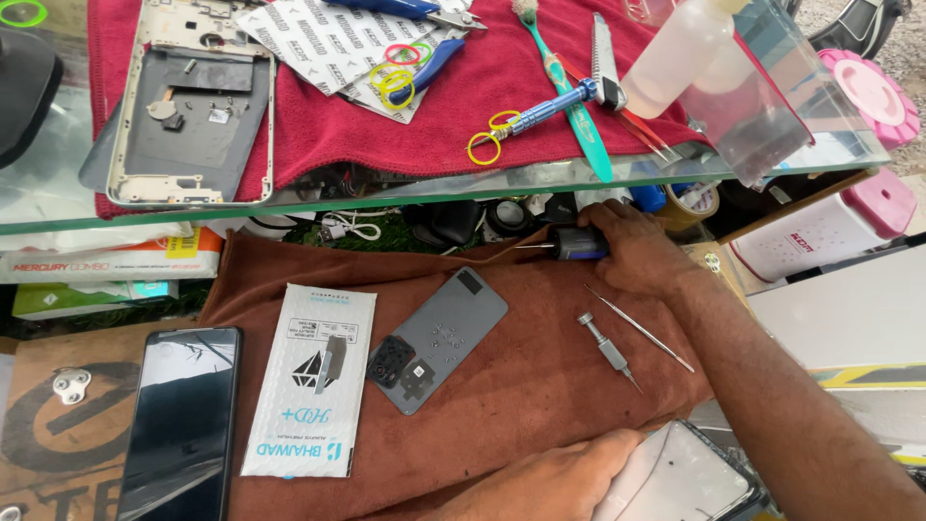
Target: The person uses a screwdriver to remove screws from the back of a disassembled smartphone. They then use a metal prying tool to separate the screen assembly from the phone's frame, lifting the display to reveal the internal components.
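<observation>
1. Screwdriver with a black-and-blue handle and thin steel shaft [564,244]: it sits in the right hand [632,253] at the far edge of the brown cloth [521,386], just under the rim of the glass shelf [405,188], shaft pointing left.
2. Right hand: fingers curl together around the handle, clamped on it, while the shaft sticks out free.
3. Handling, as I judge it: light, stiff, and easy to roll in the fingers. The thick handle is the place to hold; the fine tip looks easy to bend or slip.
4. Left hand [555,478]: it lies at the near edge of the brown cloth, fingers stretched flat and together, pressing on a pale flat phone panel [675,473] without gripping it.
5. Middle of the brown cloth: a grey phone back cover [449,333] with tiny screws lying on it and a black camera module [391,362] at its near-left corner.
6. Right part of the brown cloth: a short silver screwdriver bit [606,349] and a thin metal pick [639,328], both untouched.
7. Left of the brown cloth: a white packet [309,386] overlaps its edge, and a black phone with a cracked screen [183,425] lies just off it.
</observation>
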